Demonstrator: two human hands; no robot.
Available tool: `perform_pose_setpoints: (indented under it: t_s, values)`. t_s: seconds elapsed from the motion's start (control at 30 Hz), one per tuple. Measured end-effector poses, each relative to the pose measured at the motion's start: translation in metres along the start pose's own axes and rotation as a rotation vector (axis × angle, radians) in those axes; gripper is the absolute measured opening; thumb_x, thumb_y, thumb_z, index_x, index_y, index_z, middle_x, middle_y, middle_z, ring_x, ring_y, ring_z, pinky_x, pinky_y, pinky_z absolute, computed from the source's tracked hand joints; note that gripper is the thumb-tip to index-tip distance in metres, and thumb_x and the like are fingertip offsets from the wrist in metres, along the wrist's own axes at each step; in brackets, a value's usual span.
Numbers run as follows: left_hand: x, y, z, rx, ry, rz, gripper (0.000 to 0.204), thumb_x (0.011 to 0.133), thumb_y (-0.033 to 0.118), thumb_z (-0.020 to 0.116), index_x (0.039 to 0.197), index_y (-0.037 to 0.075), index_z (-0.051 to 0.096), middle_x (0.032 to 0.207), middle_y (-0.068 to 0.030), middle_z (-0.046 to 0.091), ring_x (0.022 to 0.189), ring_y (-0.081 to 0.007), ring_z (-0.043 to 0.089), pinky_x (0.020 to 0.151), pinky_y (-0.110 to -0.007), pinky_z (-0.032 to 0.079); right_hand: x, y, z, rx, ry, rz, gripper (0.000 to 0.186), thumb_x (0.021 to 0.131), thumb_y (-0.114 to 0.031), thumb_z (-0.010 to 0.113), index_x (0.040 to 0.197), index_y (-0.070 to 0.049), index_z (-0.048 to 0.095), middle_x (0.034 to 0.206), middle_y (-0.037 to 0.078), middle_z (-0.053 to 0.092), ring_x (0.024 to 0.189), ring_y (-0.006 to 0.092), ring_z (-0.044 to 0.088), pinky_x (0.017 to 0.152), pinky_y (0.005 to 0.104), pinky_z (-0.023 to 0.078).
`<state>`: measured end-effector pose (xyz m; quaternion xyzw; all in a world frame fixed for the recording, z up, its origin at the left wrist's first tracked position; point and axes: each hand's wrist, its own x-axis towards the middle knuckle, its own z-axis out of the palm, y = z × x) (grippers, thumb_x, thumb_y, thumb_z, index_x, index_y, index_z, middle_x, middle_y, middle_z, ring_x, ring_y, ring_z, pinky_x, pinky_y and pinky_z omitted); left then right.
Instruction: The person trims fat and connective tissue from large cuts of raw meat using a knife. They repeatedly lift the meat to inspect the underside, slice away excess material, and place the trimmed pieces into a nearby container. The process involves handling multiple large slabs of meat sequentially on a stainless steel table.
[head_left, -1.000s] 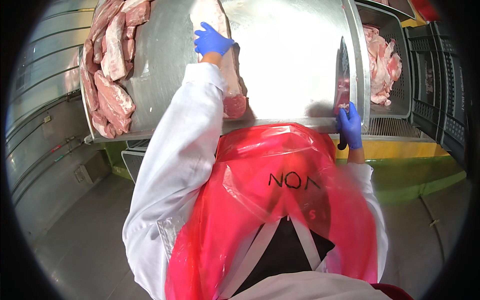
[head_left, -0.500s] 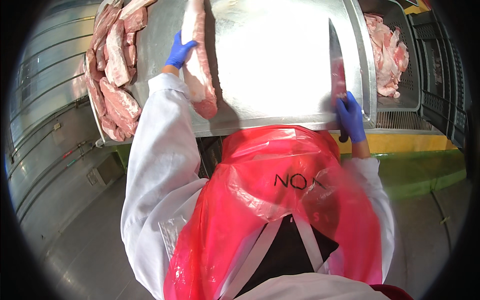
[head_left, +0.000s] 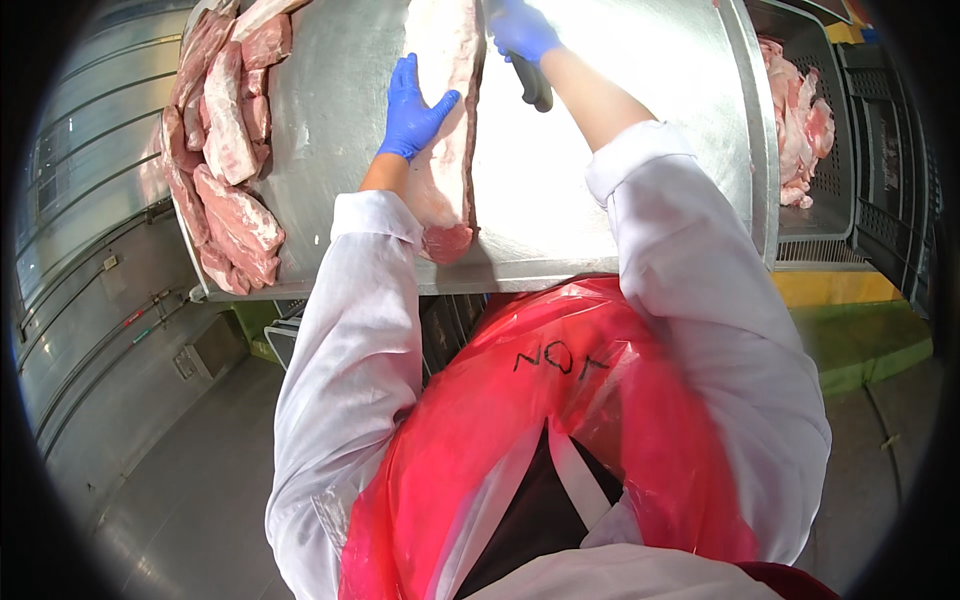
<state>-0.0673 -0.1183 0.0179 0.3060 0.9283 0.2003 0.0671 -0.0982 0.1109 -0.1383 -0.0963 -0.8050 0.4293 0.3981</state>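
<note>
A long, pale slab of meat with a fatty face (head_left: 443, 160) lies lengthwise on the metal table (head_left: 600, 190). Flat on its left side rests my left hand (head_left: 414, 112), blue-gloved, with fingers spread. Just right of the slab's far part, my right hand (head_left: 524, 32), also in a blue glove, is closed around a knife; the dark handle (head_left: 533, 84) sticks out below the fist. The blade is largely out of sight at the top edge of the picture.
Several strips of meat (head_left: 232, 140) are piled along the table's left end. Beyond the raised right rim, a dark crate (head_left: 840, 190) holds pale trimmings (head_left: 798, 120). More dark crates (head_left: 890, 150) stand at the far right.
My right hand has carried the knife from the table's right side over to the slab. The slab has shifted right, and my left hand has gone from gripping its edge to lying flat on it.
</note>
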Motion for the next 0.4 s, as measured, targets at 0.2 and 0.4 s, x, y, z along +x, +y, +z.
perform_pose_setpoints:
  t_s: [0.2, 0.4]
  values:
    - [-0.040, -0.034, 0.009, -0.029, 0.034, -0.105, 0.104, 0.080, 0.050, 0.076, 0.155, -0.003, 0.026, 0.158, -0.0303, 0.027, 0.148, -0.0434, 0.025, 0.122, -0.046, 0.024, -0.003, -0.152, -0.085, 0.298, -0.730, 0.722, 0.083, 0.090, -0.012, 0.052, 0.163, -0.020, 0.012, 0.086, 0.017, 0.070, 0.060, 0.0214, 0.065, 0.060, 0.0371, 0.057]
    - [-0.032, -0.035, 0.006, -0.073, -0.012, -0.064, 0.109, 0.077, 0.048, 0.076, 0.158, 0.002, 0.019, 0.162, -0.0293, 0.019, 0.150, -0.0438, 0.020, 0.121, -0.054, 0.019, 0.013, -0.124, -0.051, 0.118, -0.794, 0.723, 0.082, 0.091, -0.018, 0.053, 0.163, -0.020, 0.013, 0.088, 0.018, 0.071, 0.063, 0.0222, 0.067, 0.062, 0.0387, 0.058]
